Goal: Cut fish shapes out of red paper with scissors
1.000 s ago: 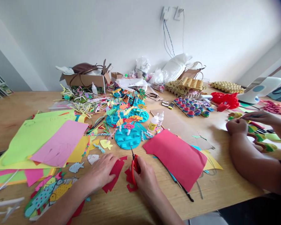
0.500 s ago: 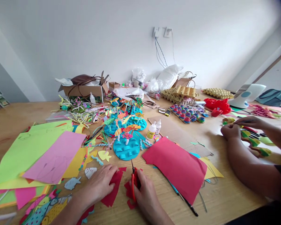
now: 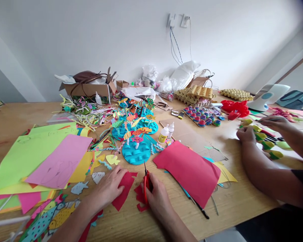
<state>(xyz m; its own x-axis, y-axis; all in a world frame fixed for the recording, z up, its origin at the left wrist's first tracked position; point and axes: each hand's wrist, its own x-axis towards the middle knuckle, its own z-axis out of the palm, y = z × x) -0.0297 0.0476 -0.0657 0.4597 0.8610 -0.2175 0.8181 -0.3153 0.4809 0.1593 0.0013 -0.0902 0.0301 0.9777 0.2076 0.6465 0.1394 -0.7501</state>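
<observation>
My left hand (image 3: 112, 185) rests on the left edge of a small red paper piece (image 3: 125, 191) lying on the table, its fingers curled over it. Closed around the handles of red scissors (image 3: 146, 188), my right hand (image 3: 158, 195) is just to the right. The dark blades point away from me, toward a round blue piece with paper loops (image 3: 136, 153). Red scraps (image 3: 140, 194) lie under and beside the scissors. A large red sheet (image 3: 189, 171) is right of my right hand.
Green sheets (image 3: 35, 151) and a pink sheet (image 3: 60, 161) lie left, above paper fish (image 3: 63, 216). Glue bottles (image 3: 163, 133) stand behind the red sheet. Another person's hands (image 3: 247, 134) work at the right beside an egg-carton strip (image 3: 267, 145). A cardboard box (image 3: 91, 91) stands at the back.
The view has tilted slightly downward. The other person's hands have moved a little apart. My right hand still holds the scissors, and my left hand stays on the red piece.
</observation>
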